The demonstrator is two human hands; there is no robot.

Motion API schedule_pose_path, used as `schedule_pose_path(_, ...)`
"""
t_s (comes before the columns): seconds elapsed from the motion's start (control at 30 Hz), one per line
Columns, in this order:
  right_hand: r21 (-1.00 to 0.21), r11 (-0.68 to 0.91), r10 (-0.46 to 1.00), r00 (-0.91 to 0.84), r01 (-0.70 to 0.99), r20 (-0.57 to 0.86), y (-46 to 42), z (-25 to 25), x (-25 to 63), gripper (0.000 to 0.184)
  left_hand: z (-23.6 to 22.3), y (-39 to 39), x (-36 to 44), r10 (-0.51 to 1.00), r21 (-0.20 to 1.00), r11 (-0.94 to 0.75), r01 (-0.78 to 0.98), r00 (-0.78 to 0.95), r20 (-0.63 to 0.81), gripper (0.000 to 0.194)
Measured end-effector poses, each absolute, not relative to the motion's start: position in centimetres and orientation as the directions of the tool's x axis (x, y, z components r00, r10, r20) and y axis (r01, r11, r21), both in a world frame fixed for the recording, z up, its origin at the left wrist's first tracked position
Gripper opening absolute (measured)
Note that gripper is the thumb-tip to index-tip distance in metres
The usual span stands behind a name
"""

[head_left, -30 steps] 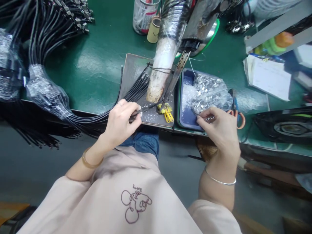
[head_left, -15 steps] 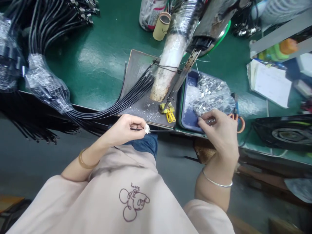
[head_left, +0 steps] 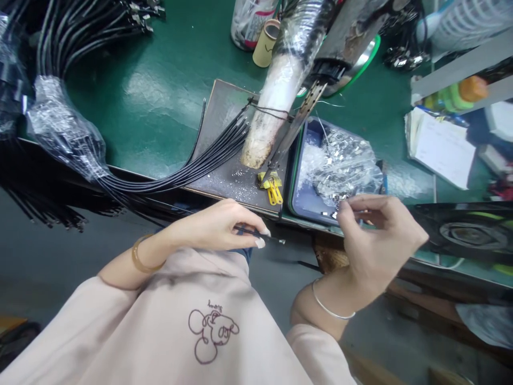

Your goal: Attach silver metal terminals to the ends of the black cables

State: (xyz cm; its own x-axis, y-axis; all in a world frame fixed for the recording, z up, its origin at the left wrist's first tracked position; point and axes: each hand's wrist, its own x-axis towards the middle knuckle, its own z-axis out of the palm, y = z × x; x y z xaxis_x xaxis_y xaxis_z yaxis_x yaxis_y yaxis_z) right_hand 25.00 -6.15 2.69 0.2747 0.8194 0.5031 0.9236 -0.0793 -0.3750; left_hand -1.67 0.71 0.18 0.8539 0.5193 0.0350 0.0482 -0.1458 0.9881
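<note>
My left hand, with white coverings on the fingertips, pinches a thin black cable in front of the table edge. The cable's bare-looking end sticks out to the right past the fingers. Thumb and forefinger of my right hand are brought together over the front right of a blue tray; anything between them is too small to name. In the tray lie small shiny metal pieces on clear plastic and a heap of white bits.
A bundle of black cables crosses a dark board. Over the board slope a wrapped white tube and a metal nozzle, with a yellow tool below. Papers lie right; a person's arm shows lower right.
My left hand has moved right and slightly down, and the cable end now shows beyond its fingers. My right hand has shifted right and turned, its fingertips still at the tray.
</note>
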Motion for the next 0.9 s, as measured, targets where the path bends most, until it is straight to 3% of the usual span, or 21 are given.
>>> schedule_pose_path(0.1, -0.629, 0.191, 0.782, 0.271, 0.754, 0.562, -6.7, 3.4, 22.6, 0.021, -0.3, 0.5, -0.3, 0.44, 0.98, -0.196, -0.02, 0.892, 0.106, 0.016)
schedule_pose_path(0.2, -0.776, 0.257, 0.857, 0.235, 0.576, 0.459, -7.2, 3.1, 19.9, 0.022, -0.9, 0.1, 0.2, 0.686, 0.962, -0.265, 0.072, 0.715, 0.135, 0.022)
schedule_pose_path(0.27, -0.776, 0.232, 0.85, 0.265, 0.586, 0.454, -7.2, 2.2, 18.2, 0.02, -1.1, -0.2, 0.1, 0.86, 0.943, -0.287, 0.168, 0.478, 0.177, 0.023)
schedule_pose_path(0.37, -0.658, 0.243, 0.747, 0.295, 0.713, 0.596, -6.6, 0.8, 16.4, 0.016, -0.9, -0.5, -0.4, 0.952, 0.967, -0.181, 0.177, 0.279, 0.127, 0.016)
schedule_pose_path(0.43, -0.604, 0.283, 0.696, 0.274, 0.745, 0.664, -6.1, 0.0, 15.7, 0.015, -0.6, -0.3, -0.6, 0.958, 0.994, -0.066, 0.086, 0.283, 0.039, 0.014)
schedule_pose_path(0.5, -0.624, 0.32, 0.693, 0.273, 0.712, 0.667, -5.8, -0.4, 15.4, 0.016, -0.3, 0.0, -0.6, 0.945, 1.0, 0.021, -0.017, 0.327, -0.014, 0.013)
schedule_pose_path(0.67, -0.774, 0.287, 0.806, 0.295, 0.564, 0.514, -5.6, -0.7, 15.2, 0.011, -0.2, 0.3, -0.6, 0.898, 0.978, 0.174, -0.118, 0.427, -0.108, 0.01)
schedule_pose_path(0.77, -0.819, 0.26, 0.844, 0.293, 0.511, 0.45, -5.6, -0.7, 15.2, 0.011, -0.2, 0.2, -0.7, 0.874, 0.964, 0.217, -0.151, 0.471, -0.123, 0.009)
schedule_pose_path(0.9, -0.826, 0.303, 0.828, 0.297, 0.475, 0.475, -5.4, -0.6, 15.4, 0.016, -0.4, 0.1, -0.7, 0.861, 0.963, 0.218, -0.161, 0.496, -0.112, 0.01)
